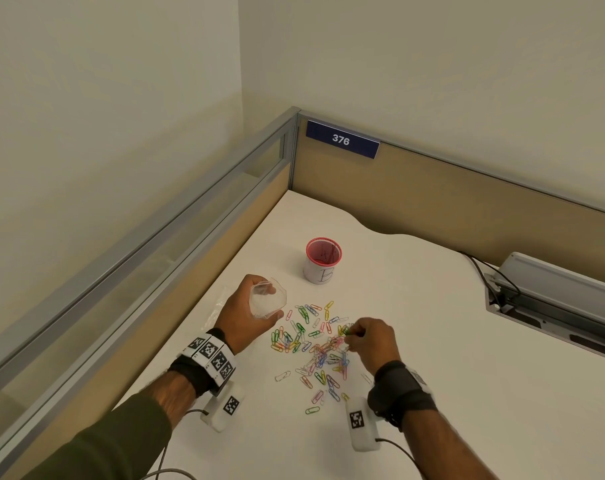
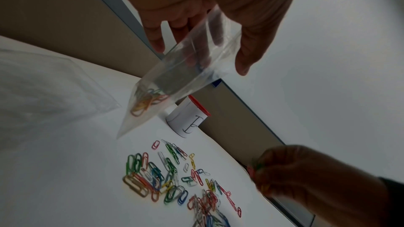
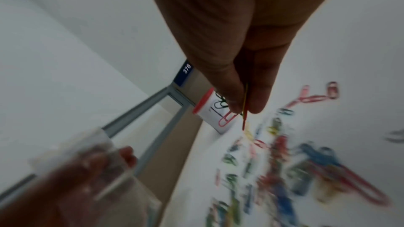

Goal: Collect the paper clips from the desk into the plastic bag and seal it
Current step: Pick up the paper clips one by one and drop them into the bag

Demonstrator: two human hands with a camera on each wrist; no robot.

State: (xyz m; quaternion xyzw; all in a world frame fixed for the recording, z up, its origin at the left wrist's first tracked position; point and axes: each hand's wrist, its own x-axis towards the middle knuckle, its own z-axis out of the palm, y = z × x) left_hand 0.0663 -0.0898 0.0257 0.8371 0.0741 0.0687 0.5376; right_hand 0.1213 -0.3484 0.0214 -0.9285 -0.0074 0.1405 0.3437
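1. Just this side of the red-rimmed cup [image 1: 323, 260], on the white desk [image 1: 432, 341], lies the loose heap of coloured paper clips [image 1: 315, 348]; their long axes run every way, with no common heading.
2. To the left of the cup, the left hand [image 1: 247, 313] holds the clear plastic bag [image 2: 172, 82] off the desk. The bag's long axis slants: its mouth is up at the fingers, and its closed bottom corner points down toward the desk, just left of the cup in the left wrist view.
3. The left hand's thumb and fingers [image 2: 247, 53] are curled round the bag's mouth, some fingers showing through the plastic, and the mouth gapes toward the head camera.
4. A few clips [image 2: 144, 103] already lie in the bag's lower end.
5. Nearer than the cup and to its right, the right hand [image 1: 372, 344] hangs over the heap, fingers drawn together in a pinch. In the right wrist view the thumb and fingertips [image 3: 260, 99] nip a small bunch of clips [image 3: 231, 116] in red, green and yellow, which hang mostly downward toward the desk.
6. Left of the cup, beyond the left hand, another clear bag [image 2: 50, 82] lies flat on the desk.
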